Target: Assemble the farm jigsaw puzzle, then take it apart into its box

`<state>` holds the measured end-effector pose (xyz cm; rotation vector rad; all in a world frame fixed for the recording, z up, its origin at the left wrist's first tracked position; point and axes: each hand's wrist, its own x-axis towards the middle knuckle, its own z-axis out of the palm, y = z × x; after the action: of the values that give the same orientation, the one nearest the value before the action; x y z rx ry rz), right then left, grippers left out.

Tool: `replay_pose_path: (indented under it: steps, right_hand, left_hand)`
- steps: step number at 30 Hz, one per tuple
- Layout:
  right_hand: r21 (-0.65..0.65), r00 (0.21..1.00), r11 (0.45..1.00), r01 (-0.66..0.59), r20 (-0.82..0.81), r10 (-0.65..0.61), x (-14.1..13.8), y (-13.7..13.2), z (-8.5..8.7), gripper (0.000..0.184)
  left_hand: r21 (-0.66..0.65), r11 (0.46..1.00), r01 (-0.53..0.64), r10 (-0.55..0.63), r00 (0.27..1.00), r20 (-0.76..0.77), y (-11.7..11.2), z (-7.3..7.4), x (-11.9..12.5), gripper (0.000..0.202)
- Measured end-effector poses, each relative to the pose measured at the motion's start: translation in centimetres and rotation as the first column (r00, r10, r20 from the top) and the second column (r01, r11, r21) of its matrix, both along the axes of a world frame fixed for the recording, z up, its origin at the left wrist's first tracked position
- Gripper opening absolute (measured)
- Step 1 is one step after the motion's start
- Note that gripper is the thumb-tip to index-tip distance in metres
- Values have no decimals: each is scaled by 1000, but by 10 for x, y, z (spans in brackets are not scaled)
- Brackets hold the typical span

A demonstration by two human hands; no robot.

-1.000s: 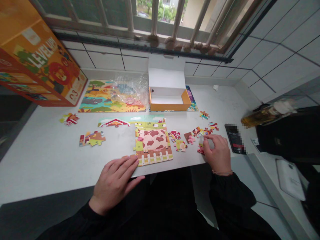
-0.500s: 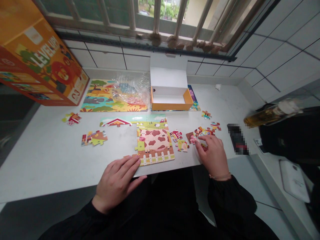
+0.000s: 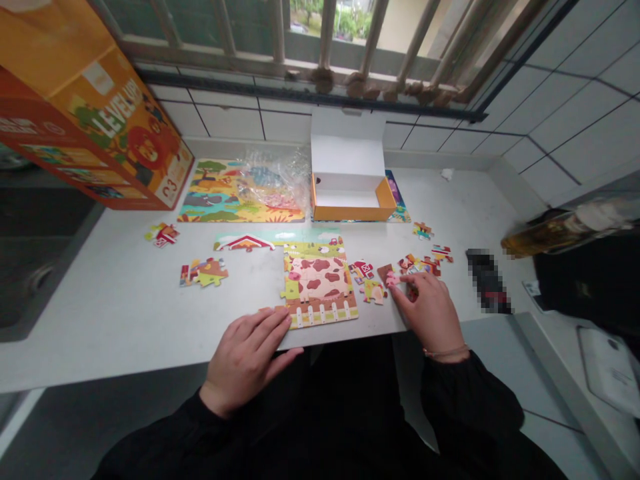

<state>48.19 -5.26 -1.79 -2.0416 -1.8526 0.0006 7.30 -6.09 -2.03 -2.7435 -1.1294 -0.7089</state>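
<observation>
A partly built farm puzzle with a spotted cow (image 3: 320, 283) lies near the front edge of the white counter (image 3: 115, 313). My left hand (image 3: 250, 357) rests flat on the counter edge, fingers stretched out, fingertips touching the puzzle's lower left corner. My right hand (image 3: 433, 310) is curled over loose pieces to the right of the puzzle, fingertips pinching a brown and pink piece (image 3: 389, 276). More loose pieces (image 3: 423, 263) lie just beyond it, with two small pieces (image 3: 367, 280) between hand and puzzle.
A big orange puzzle box (image 3: 95, 113) stands at the back left. A finished savanna puzzle under a plastic bag (image 3: 240, 190) and an open small box (image 3: 350, 183) sit by the tiled wall. Piece clusters (image 3: 203, 272) lie left. A dark phone (image 3: 487, 280) and bottle (image 3: 555, 233) are right.
My right hand slid left from the pieces near the counter's right side and closed its fingertips on the brown and pink piece. My left hand stayed put. The view shifted slightly.
</observation>
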Motion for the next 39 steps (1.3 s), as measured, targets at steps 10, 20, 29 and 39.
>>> replay_pose_path:
  steps: [10,20,29,39]
  right_hand:
    - [-9,999,999,41,28,-41,2,-4,-12,35]
    - [120,982,975,185,17,-188,-9,-2,-23,33]
    - [139,984,975,173,5,-176,-8,-3,-24,26]
    - [149,985,974,172,1,-174,-8,-3,-25,27]
  left_hand:
    - [-57,998,-14,16,999,28,-5,2,0,44]
    - [-202,978,-56,93,980,176,0,16,-8,40]
    - [-174,892,-417,425,905,5,61,29,-78,54]
    - [-383,793,-473,450,879,-154,97,31,-132,55]
